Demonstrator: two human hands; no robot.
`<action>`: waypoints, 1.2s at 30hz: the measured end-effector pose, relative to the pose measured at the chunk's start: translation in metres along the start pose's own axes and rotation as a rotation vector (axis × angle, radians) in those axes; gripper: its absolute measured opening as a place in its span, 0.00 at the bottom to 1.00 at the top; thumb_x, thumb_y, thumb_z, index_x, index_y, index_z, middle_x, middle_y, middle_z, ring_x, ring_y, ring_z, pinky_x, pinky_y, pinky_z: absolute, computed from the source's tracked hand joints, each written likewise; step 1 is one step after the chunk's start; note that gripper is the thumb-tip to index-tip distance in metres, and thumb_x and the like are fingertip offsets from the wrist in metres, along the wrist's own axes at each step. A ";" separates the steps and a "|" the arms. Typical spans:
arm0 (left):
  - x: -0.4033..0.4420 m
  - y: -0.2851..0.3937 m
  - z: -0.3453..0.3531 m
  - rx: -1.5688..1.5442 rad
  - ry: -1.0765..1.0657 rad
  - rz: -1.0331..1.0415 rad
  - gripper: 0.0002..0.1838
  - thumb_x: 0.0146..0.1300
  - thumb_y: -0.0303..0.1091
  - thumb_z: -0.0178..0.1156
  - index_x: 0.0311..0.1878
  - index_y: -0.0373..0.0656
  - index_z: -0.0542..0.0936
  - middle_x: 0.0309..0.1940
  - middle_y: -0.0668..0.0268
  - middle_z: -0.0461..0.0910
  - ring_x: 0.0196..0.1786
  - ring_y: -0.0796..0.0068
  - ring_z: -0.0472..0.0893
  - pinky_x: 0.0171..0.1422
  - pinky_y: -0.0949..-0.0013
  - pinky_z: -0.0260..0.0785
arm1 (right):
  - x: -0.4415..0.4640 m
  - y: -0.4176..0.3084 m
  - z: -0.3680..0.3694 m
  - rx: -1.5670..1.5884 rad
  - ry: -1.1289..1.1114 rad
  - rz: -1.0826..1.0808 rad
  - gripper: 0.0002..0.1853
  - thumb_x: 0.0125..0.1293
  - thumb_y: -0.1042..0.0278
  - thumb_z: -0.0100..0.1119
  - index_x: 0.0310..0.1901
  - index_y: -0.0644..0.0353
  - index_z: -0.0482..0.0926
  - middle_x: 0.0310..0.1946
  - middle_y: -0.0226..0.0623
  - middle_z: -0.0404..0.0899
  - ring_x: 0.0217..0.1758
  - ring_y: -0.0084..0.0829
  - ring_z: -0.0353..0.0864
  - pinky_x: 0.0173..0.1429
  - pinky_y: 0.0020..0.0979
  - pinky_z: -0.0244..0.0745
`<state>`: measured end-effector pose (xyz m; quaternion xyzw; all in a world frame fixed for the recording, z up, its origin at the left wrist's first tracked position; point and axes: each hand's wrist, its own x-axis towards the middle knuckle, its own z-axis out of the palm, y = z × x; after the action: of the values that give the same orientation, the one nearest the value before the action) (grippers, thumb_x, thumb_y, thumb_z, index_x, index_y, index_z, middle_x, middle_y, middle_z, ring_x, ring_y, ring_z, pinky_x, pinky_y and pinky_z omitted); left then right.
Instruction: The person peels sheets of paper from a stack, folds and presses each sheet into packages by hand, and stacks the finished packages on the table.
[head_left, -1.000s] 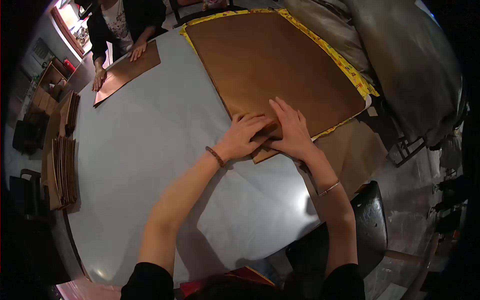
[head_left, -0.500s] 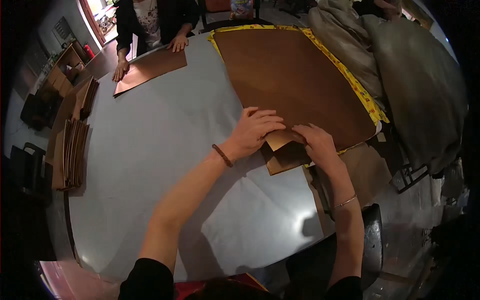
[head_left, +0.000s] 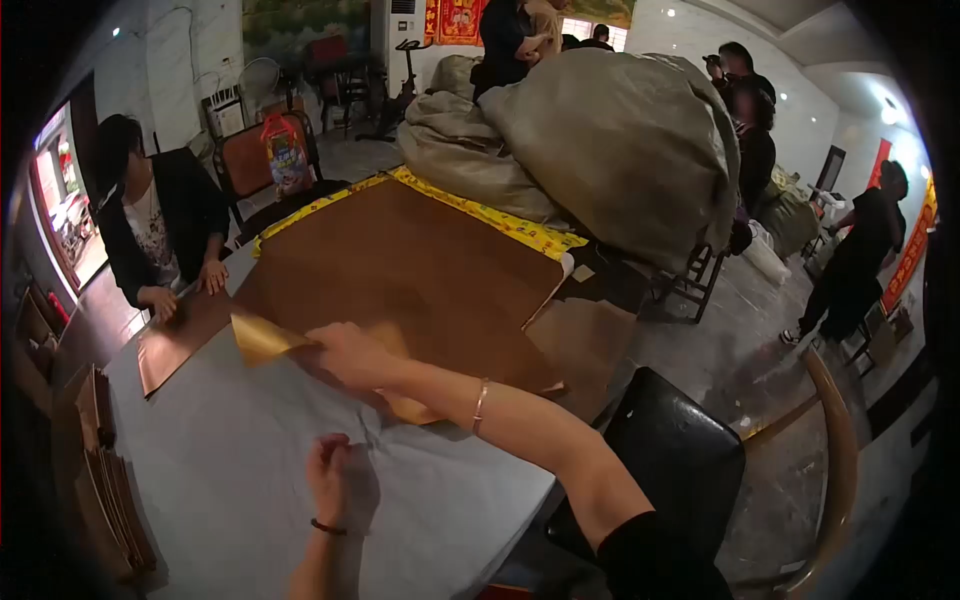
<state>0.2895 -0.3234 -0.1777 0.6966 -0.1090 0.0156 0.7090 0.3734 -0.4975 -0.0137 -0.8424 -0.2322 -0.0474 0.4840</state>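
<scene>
A large stack of brown paper sheets [head_left: 430, 250] lies on the grey-covered table [head_left: 240, 480]. My right hand [head_left: 352, 356] reaches across its near left edge, fingers closed on a brown paper sheet [head_left: 262, 338] whose golden side is turned up. That sheet is partly raised and curled, with more of its golden face showing beneath my wrist; motion blurs it. Lower down, my left hand [head_left: 328, 470] hovers near the grey cover with fingers curled and nothing visible in them. A dark beaded bracelet [head_left: 328, 527] is on its wrist.
Across the table, a person [head_left: 165, 220] rests both hands on a coppery folded sheet [head_left: 185, 340]. Folded brown pieces [head_left: 115, 500] stand along the left edge. Yellow wrapping [head_left: 500, 228] borders the stack. Beyond are large grey sacks [head_left: 620, 150]; a black chair [head_left: 675, 450] stands at right.
My view has swung up and right. My right hand has moved left across the stack, lifting the sheet's edge. My left hand has let go and drawn back toward me.
</scene>
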 end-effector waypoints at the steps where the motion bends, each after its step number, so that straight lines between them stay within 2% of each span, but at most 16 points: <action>1: -0.027 0.002 0.005 0.028 -0.071 -0.010 0.10 0.66 0.27 0.53 0.48 0.36 0.77 0.42 0.64 0.79 0.42 0.77 0.76 0.49 0.73 0.68 | 0.010 -0.019 0.006 0.085 -0.002 0.049 0.14 0.58 0.75 0.47 0.43 0.65 0.80 0.38 0.52 0.81 0.43 0.46 0.79 0.46 0.39 0.72; 4: -0.099 0.054 0.049 0.125 -0.381 -0.143 0.09 0.66 0.27 0.54 0.46 0.34 0.78 0.37 0.65 0.81 0.42 0.76 0.78 0.50 0.73 0.69 | 0.042 -0.057 0.041 0.713 -0.015 0.112 0.16 0.68 0.61 0.51 0.47 0.66 0.77 0.37 0.35 0.80 0.39 0.31 0.78 0.45 0.32 0.72; 5: -0.115 0.091 0.072 0.165 -0.562 -0.309 0.14 0.67 0.30 0.56 0.54 0.36 0.76 0.47 0.60 0.80 0.52 0.73 0.78 0.56 0.70 0.68 | 0.048 -0.072 0.055 0.930 0.049 0.066 0.16 0.69 0.61 0.51 0.48 0.66 0.76 0.37 0.32 0.78 0.39 0.27 0.76 0.44 0.31 0.72; 7: -0.152 0.106 0.107 -0.229 -0.786 -0.403 0.20 0.66 0.31 0.57 0.61 0.43 0.71 0.54 0.58 0.76 0.54 0.71 0.76 0.59 0.70 0.67 | 0.057 -0.108 0.076 1.099 0.032 0.051 0.16 0.69 0.60 0.52 0.49 0.65 0.75 0.38 0.34 0.78 0.39 0.27 0.76 0.45 0.30 0.72; 9: -0.180 0.103 0.146 -0.311 -0.638 -0.054 0.26 0.69 0.36 0.55 0.67 0.44 0.63 0.66 0.59 0.64 0.64 0.68 0.67 0.65 0.66 0.62 | 0.087 -0.133 0.106 1.265 0.062 0.035 0.17 0.68 0.59 0.53 0.49 0.64 0.74 0.39 0.36 0.77 0.39 0.28 0.76 0.44 0.30 0.72; 10: -0.175 0.101 0.150 -0.312 -0.645 -0.057 0.26 0.69 0.36 0.55 0.67 0.44 0.63 0.66 0.59 0.64 0.64 0.68 0.67 0.65 0.66 0.62 | 0.102 -0.140 0.120 1.266 0.113 0.036 0.17 0.68 0.57 0.53 0.49 0.63 0.74 0.38 0.37 0.77 0.39 0.28 0.77 0.44 0.30 0.73; 12: -0.155 0.101 0.162 -1.135 -0.605 -0.431 0.30 0.71 0.46 0.51 0.70 0.42 0.59 0.70 0.60 0.57 0.68 0.66 0.62 0.67 0.63 0.61 | 0.077 -0.190 0.098 1.346 0.067 0.096 0.20 0.69 0.57 0.50 0.54 0.64 0.71 0.42 0.39 0.76 0.42 0.31 0.74 0.47 0.33 0.70; 16: -0.153 0.094 0.177 -1.117 -0.637 -0.475 0.30 0.71 0.47 0.50 0.70 0.42 0.58 0.70 0.60 0.57 0.68 0.66 0.62 0.67 0.63 0.61 | 0.048 -0.220 0.050 1.395 0.057 -0.163 0.16 0.69 0.56 0.51 0.50 0.59 0.72 0.37 0.33 0.76 0.39 0.26 0.75 0.42 0.34 0.74; 18: -0.134 0.175 0.186 -1.105 -0.648 -0.480 0.31 0.71 0.47 0.50 0.71 0.42 0.58 0.70 0.60 0.57 0.68 0.66 0.62 0.68 0.63 0.61 | 0.022 -0.222 0.011 1.425 0.039 -0.363 0.16 0.69 0.55 0.52 0.49 0.58 0.73 0.36 0.31 0.77 0.39 0.26 0.76 0.43 0.33 0.75; 19: -0.140 0.108 0.193 -1.101 -0.659 -0.480 0.31 0.71 0.48 0.50 0.71 0.42 0.58 0.70 0.59 0.58 0.68 0.65 0.62 0.68 0.63 0.61 | 0.009 -0.214 -0.008 1.462 -0.098 -0.386 0.16 0.70 0.55 0.52 0.50 0.58 0.73 0.39 0.31 0.78 0.42 0.26 0.77 0.44 0.33 0.76; 20: -0.130 0.143 0.203 -1.099 -0.681 -0.479 0.31 0.71 0.48 0.50 0.71 0.42 0.58 0.70 0.59 0.58 0.68 0.65 0.62 0.68 0.63 0.61 | -0.007 -0.205 -0.023 1.437 -0.078 -0.396 0.16 0.70 0.55 0.52 0.50 0.58 0.73 0.39 0.31 0.78 0.42 0.26 0.77 0.44 0.33 0.76; 23: -0.121 0.112 0.267 -1.120 -0.819 -0.482 0.31 0.71 0.49 0.49 0.71 0.42 0.57 0.70 0.59 0.58 0.68 0.65 0.62 0.68 0.63 0.61 | -0.077 -0.186 -0.071 1.349 0.155 -0.052 0.16 0.71 0.56 0.51 0.52 0.57 0.71 0.46 0.31 0.77 0.47 0.26 0.78 0.51 0.34 0.76; 27: -0.110 0.121 0.306 -1.113 -0.876 -0.479 0.32 0.71 0.50 0.48 0.71 0.42 0.57 0.70 0.59 0.58 0.68 0.65 0.62 0.68 0.63 0.61 | -0.145 -0.122 -0.081 1.257 0.255 0.000 0.20 0.70 0.57 0.53 0.58 0.59 0.67 0.51 0.34 0.73 0.53 0.28 0.74 0.56 0.32 0.73; 31: -0.098 0.119 0.309 -1.083 -0.838 -0.471 0.33 0.71 0.51 0.47 0.71 0.42 0.56 0.70 0.59 0.58 0.68 0.65 0.62 0.68 0.62 0.61 | -0.210 -0.082 -0.044 1.211 0.364 0.419 0.29 0.68 0.55 0.56 0.64 0.63 0.63 0.56 0.36 0.70 0.59 0.30 0.69 0.59 0.32 0.70; 34: -0.090 0.115 0.300 -1.060 -0.787 -0.462 0.33 0.71 0.52 0.46 0.72 0.42 0.56 0.70 0.59 0.58 0.68 0.64 0.62 0.68 0.62 0.61 | -0.232 -0.012 0.025 1.233 0.543 0.500 0.35 0.66 0.52 0.58 0.67 0.66 0.58 0.59 0.36 0.67 0.61 0.32 0.67 0.59 0.34 0.69; 36: -0.085 0.110 0.289 -1.047 -0.744 -0.455 0.33 0.71 0.53 0.46 0.72 0.42 0.55 0.70 0.59 0.58 0.68 0.64 0.62 0.68 0.62 0.61 | -0.242 0.016 0.055 1.337 0.512 0.623 0.42 0.64 0.45 0.59 0.70 0.64 0.53 0.69 0.42 0.56 0.70 0.41 0.56 0.72 0.37 0.53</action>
<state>0.1487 -0.5959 -0.0827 0.2261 -0.1893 -0.4294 0.8536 0.1580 -0.5417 -0.1291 -0.3611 0.1548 0.0478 0.9183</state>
